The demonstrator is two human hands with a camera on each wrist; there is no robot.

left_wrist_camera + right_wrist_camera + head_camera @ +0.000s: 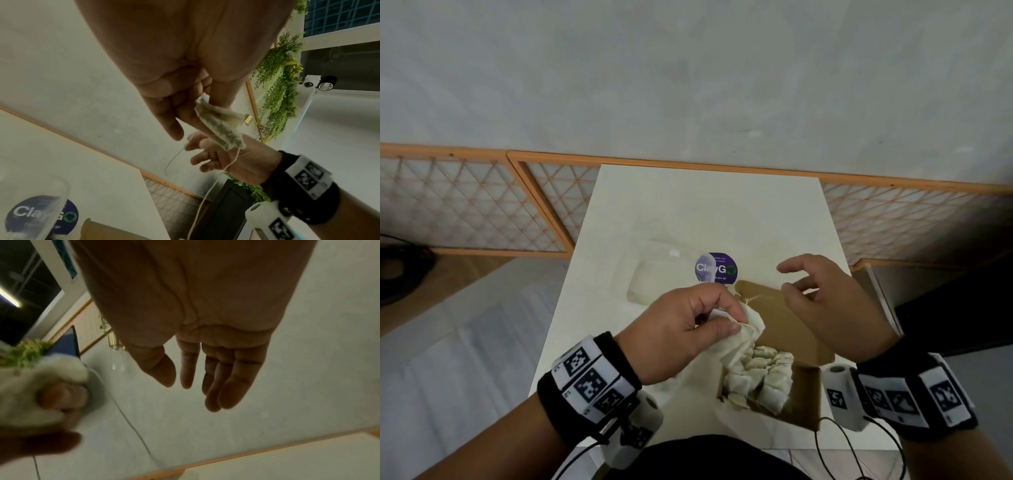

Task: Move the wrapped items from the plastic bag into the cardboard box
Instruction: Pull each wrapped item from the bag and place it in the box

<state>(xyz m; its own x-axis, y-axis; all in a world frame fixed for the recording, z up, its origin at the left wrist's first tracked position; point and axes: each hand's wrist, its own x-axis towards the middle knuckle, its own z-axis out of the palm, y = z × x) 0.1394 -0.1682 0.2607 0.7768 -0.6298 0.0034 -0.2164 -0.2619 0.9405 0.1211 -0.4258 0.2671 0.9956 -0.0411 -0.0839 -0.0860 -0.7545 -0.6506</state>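
My left hand (pixel 722 318) pinches a pale wrapped sachet (pixel 751 323) between thumb and fingers, just above the left rim of the open cardboard box (pixel 804 394). In the left wrist view the sachet (pixel 220 126) hangs from my left hand (pixel 197 105) with a thin string trailing down. Several more wrapped sachets (pixel 760 373) lie heaped in the box. My right hand (pixel 784 279) hovers over the box's raised lid (pixel 774 308), fingers loosely spread and holding nothing; the right wrist view shows my right hand (pixel 195 382) empty too. The clear plastic bag (pixel 657 277) lies behind my left hand.
The white table (pixel 705 212) carries a round purple sticker (pixel 715 269) beside the bag. Orange lattice panels (pixel 482 205) stand behind the table on both sides. Thin black cables (pixel 835 442) hang at the table's near edge by my right wrist.
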